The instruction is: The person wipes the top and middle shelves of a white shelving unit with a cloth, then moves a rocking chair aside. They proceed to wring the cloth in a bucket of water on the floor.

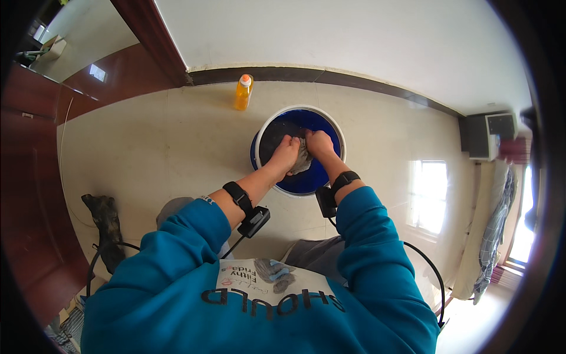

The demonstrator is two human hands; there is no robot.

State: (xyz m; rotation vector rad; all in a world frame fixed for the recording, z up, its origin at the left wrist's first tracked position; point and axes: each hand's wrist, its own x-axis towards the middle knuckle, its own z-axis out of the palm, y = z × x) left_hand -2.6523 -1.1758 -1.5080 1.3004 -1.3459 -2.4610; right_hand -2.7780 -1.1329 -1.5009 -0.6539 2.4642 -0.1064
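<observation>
A grey cloth is bunched between my two hands, over the mouth of a blue bucket with a pale rim. My left hand grips the cloth from its left side, and my right hand holds its upper right part. Dark liquid shows inside the bucket on the left. Fingertips of both hands are partly hidden by the cloth and by the hands themselves. Beyond the bucket, near the wall, an orange-yellow plastic bottle with an orange cap stands on the floor.
A white wall with a dark baseboard runs behind the bucket. Reddish-brown wooden furniture is at the left, with a dark crumpled item on the tiled floor. Black boxes with cables are strapped to both forearms. A bed-like piece stands far right.
</observation>
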